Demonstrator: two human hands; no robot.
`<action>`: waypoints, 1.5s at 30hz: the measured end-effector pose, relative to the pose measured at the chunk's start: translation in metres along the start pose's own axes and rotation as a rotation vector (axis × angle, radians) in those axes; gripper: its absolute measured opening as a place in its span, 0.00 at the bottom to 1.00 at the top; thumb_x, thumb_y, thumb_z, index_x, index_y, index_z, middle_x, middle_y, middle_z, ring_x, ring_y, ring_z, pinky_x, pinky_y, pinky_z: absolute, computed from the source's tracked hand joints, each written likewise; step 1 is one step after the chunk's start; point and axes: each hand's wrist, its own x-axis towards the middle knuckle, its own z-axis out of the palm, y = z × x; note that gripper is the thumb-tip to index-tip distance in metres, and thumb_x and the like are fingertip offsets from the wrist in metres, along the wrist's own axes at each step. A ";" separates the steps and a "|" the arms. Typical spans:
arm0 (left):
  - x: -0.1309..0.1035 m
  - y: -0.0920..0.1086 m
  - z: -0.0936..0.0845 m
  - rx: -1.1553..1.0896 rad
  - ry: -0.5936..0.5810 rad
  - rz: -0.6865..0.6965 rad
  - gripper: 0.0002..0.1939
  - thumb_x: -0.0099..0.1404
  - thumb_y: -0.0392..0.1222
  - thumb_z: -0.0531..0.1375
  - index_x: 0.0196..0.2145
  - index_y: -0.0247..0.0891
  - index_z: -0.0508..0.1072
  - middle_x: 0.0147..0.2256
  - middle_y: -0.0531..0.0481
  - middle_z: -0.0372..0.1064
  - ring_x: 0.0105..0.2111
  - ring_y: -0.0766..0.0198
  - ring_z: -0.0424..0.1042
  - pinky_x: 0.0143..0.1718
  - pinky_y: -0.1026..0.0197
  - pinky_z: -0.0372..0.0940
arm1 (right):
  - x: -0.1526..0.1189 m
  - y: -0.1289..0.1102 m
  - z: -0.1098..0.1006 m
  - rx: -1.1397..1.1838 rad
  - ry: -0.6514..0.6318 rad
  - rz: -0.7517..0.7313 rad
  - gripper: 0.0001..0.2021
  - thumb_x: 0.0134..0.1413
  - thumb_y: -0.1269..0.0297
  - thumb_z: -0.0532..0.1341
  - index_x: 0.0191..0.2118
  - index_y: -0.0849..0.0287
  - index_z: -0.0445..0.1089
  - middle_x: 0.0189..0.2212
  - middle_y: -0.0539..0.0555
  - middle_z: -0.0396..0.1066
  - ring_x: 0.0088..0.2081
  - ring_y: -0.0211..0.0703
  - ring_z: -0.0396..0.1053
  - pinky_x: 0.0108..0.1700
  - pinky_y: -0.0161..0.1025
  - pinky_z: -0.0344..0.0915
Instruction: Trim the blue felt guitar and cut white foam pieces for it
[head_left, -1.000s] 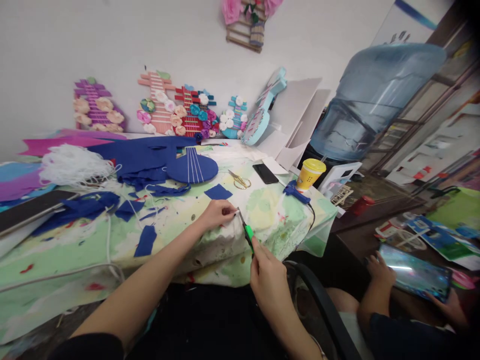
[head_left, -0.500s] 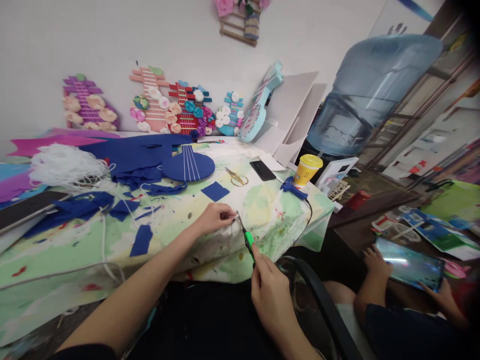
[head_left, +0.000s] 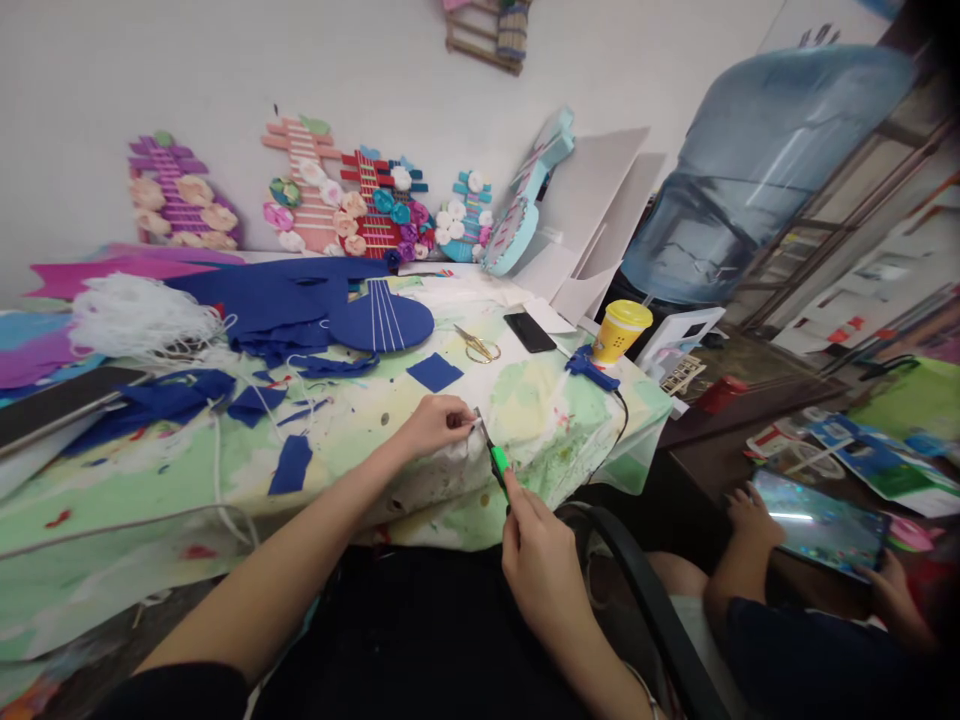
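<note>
Head view showed the left hand (head_left: 437,426) pinching a tiny pale piece (head_left: 476,420), the right hand (head_left: 546,560) closed around a cutter (head_left: 499,460).

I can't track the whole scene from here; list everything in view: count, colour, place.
Slim tool: one, green and black, right grip
Scissors: one, gold, mid-table
Phone: one, black, beside scissors
Glue gun: one, blue, table's right side
Cup: one, yellow, behind glue gun
Cloth pieces: several, blue, left and centre
String: one heap, white, left
Flowered ornaments: several, mixed colours, along wall
Boards: several, white, leaning behind phone
Water bottle: one, bluish, right
Tablet: one, lit screen, another person's hands
Left hand: one, bare, pinching something too small to identify
Right hand: one, bare, front centre
</note>
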 end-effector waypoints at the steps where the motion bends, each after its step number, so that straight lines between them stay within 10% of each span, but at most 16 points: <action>1: 0.000 0.000 0.000 0.003 0.002 -0.001 0.05 0.53 0.35 0.59 0.27 0.33 0.75 0.23 0.51 0.70 0.21 0.71 0.63 0.24 0.68 0.58 | -0.001 0.000 -0.001 0.000 -0.005 -0.001 0.26 0.52 0.77 0.47 0.58 0.67 0.59 0.38 0.64 0.72 0.39 0.48 0.71 0.41 0.42 0.69; 19: 0.000 -0.001 -0.002 -0.082 -0.002 -0.103 0.06 0.52 0.39 0.61 0.27 0.33 0.76 0.24 0.49 0.72 0.22 0.69 0.66 0.24 0.67 0.60 | -0.010 0.007 -0.001 0.077 0.004 0.017 0.24 0.54 0.75 0.47 0.57 0.67 0.60 0.35 0.62 0.73 0.36 0.45 0.72 0.39 0.39 0.68; 25: 0.001 -0.004 -0.010 -0.504 0.160 -0.439 0.14 0.50 0.41 0.63 0.35 0.31 0.74 0.29 0.45 0.74 0.27 0.62 0.73 0.27 0.63 0.66 | 0.012 0.029 -0.007 0.161 0.088 0.015 0.23 0.54 0.74 0.48 0.56 0.65 0.63 0.42 0.60 0.74 0.41 0.43 0.72 0.42 0.36 0.67; 34: 0.001 -0.006 -0.015 -0.596 0.241 -0.395 0.18 0.44 0.39 0.66 0.36 0.32 0.72 0.30 0.47 0.74 0.27 0.65 0.72 0.30 0.63 0.67 | 0.057 0.066 -0.011 -0.010 0.194 0.022 0.24 0.53 0.74 0.49 0.56 0.57 0.64 0.40 0.56 0.74 0.38 0.42 0.72 0.40 0.38 0.68; 45: 0.012 -0.010 -0.031 -0.382 0.173 -0.355 0.15 0.48 0.43 0.64 0.33 0.32 0.74 0.27 0.47 0.73 0.26 0.64 0.71 0.28 0.63 0.65 | 0.128 0.120 -0.010 -0.139 -0.004 -0.475 0.24 0.53 0.79 0.51 0.51 0.50 0.68 0.50 0.57 0.68 0.42 0.43 0.65 0.44 0.43 0.64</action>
